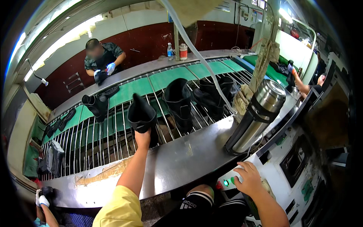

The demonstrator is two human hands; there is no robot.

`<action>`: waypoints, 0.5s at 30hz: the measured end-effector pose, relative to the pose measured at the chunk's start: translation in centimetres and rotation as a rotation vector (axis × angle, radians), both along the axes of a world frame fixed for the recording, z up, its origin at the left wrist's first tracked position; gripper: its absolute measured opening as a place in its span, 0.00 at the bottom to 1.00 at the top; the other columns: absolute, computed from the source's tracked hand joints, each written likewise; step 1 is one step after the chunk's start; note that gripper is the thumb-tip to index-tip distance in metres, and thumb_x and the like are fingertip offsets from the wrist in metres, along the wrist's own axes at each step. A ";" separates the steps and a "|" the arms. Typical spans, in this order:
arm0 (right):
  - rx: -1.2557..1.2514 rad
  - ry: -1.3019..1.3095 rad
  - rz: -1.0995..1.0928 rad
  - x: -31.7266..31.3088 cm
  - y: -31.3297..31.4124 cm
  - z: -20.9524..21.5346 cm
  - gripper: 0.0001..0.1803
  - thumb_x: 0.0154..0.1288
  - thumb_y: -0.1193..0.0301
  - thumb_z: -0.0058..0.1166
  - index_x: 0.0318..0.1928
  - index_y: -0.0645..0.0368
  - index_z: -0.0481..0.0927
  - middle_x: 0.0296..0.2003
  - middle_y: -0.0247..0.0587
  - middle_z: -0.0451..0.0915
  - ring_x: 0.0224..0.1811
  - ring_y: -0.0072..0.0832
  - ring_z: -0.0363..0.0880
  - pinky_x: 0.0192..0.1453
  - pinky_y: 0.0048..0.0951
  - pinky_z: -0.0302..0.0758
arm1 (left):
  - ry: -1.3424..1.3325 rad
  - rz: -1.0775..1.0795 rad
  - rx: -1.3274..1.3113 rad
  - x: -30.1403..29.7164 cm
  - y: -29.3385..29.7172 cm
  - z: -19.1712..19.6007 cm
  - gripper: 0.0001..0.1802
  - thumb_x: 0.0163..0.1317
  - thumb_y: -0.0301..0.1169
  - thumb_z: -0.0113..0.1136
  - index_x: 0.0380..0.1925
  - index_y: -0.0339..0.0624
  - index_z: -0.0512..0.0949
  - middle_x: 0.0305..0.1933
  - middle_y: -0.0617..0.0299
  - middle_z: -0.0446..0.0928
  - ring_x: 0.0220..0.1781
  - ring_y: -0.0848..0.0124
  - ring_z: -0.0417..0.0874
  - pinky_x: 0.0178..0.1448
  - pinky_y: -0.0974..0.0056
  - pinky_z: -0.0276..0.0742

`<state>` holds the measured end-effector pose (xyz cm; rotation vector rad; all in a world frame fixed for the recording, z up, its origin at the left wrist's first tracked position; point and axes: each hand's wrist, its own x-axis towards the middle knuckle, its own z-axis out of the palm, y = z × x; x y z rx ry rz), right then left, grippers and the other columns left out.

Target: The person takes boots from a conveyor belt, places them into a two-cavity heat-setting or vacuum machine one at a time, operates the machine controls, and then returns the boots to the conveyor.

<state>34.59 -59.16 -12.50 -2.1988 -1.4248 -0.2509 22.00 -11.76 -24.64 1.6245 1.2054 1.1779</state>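
- Gripping a black boot [141,112] from its near side with the left hand [143,137], closed against the boot; unable to tell how tightly, with the fingers mostly hidden.
- Holding that boot over the metal bars [100,140], just past the near bench [177,160], opening turned up; unable to tell whether lifted or resting on the bars.
- Holding nothing in the right hand [247,178], fingers loosely bent and parted, thumb just beside a green button [232,180] on a white machine [274,170]; unable to tell any contact.
- Left of that button, a lit green lamp [226,182] and a red switch [219,185].
- Right of the held boot, on the bars, a tall black boot [177,102], then more black boots [211,96] close together.
- Left of the held boot, a shorter boot [96,108], with a low dark shoe [109,92] behind.
- On the bench, near the machine, a steel thermos [257,117] with a black strap.
- Beyond and partly beneath the bars, a green belt [132,87].
- Across the belt, a person in a patterned shirt, with gloved hands [110,68] at a dark shoe [101,77].
- At lower left, another person's white-gloved hands [43,200].
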 end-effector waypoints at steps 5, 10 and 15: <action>-0.019 0.018 -0.058 -0.1 -0.9 0.1 0.14 0.44 0.72 0.61 0.36 0.56 0.82 0.47 0.41 0.78 0.52 0.42 0.74 0.56 0.41 0.72 | -0.030 -0.199 0.128 3.7 -1.6 1.4 0.29 0.51 0.28 0.66 0.56 0.38 0.73 0.54 0.51 0.79 0.56 0.56 0.78 0.60 0.59 0.71; 0.017 0.029 -0.006 -0.1 -0.8 0.1 0.15 0.43 0.73 0.61 0.36 0.58 0.82 0.48 0.44 0.77 0.54 0.43 0.73 0.57 0.41 0.71 | 0.066 -0.047 0.171 3.6 -0.1 -0.5 0.37 0.46 0.39 0.70 0.58 0.41 0.69 0.56 0.44 0.75 0.58 0.48 0.75 0.60 0.56 0.71; 0.022 0.032 0.026 0.0 -1.5 0.1 0.15 0.43 0.72 0.61 0.37 0.59 0.82 0.50 0.43 0.77 0.56 0.41 0.72 0.59 0.41 0.71 | 0.300 -0.145 0.139 -0.4 -4.7 1.3 0.35 0.51 0.37 0.69 0.58 0.38 0.68 0.56 0.44 0.75 0.58 0.48 0.75 0.60 0.55 0.71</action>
